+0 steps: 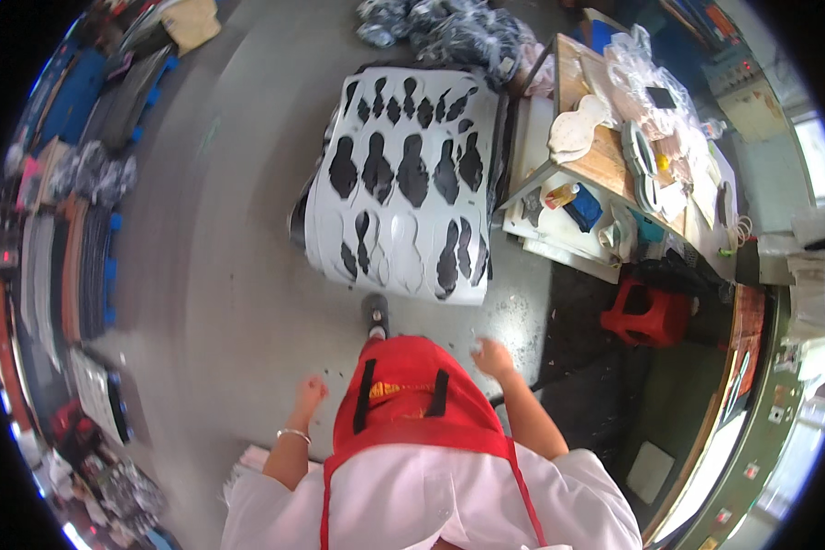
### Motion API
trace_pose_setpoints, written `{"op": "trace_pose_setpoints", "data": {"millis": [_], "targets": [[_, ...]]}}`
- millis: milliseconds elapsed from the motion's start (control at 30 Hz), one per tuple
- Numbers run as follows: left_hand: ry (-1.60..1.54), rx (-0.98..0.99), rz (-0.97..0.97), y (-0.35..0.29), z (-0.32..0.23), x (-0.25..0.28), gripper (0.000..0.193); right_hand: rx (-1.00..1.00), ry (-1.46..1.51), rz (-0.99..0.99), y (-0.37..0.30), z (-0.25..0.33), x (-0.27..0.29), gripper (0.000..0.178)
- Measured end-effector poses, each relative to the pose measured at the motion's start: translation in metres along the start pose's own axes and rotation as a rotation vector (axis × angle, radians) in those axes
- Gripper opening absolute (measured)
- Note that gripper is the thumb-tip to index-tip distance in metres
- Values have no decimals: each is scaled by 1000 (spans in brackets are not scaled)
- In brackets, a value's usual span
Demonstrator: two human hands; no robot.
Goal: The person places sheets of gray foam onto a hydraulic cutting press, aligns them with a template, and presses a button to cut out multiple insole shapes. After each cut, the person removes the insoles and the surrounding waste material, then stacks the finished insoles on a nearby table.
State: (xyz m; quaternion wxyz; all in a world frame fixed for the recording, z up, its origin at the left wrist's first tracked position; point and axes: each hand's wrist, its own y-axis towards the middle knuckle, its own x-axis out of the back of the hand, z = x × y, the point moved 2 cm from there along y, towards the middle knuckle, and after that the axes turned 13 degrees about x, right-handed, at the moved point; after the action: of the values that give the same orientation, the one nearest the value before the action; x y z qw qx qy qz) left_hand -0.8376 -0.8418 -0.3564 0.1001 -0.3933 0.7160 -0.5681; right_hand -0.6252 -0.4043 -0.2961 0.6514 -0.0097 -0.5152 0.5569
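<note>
My left hand (311, 393), with a bracelet at the wrist, hangs over the grey floor to the left of my red apron (419, 390). It is small in view, its fingers loosely bent, and nothing shows in it. On the apron's other side, my right hand (493, 358) hangs with fingers slightly apart and holds nothing. Ahead of both hands, touching neither, lies a white sheet (403, 203) with rows of sole-shaped cut-outs. Dark material shows through the holes and along its edges. One dark shoe (375, 314) of mine is on the floor just short of the sheet.
At right stands a wooden-topped table (605, 158) with sole-shaped pieces (577, 128) and plastic wrap. A red stool (646, 313) is below it. Plastic-wrapped bundles (449, 35) lie beyond the sheet. Stacks of sheet material (75, 270) line the left side.
</note>
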Motion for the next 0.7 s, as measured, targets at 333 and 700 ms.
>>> {"op": "trace_pose_setpoints", "data": {"millis": [333,700], "targets": [[-412,-13,-96,-139,105,-105,22,309,-221,402,3,3,4,64],[-1866,478,-433,-214,292,-179,20,705,-408,807,6,78,-95,54]]}}
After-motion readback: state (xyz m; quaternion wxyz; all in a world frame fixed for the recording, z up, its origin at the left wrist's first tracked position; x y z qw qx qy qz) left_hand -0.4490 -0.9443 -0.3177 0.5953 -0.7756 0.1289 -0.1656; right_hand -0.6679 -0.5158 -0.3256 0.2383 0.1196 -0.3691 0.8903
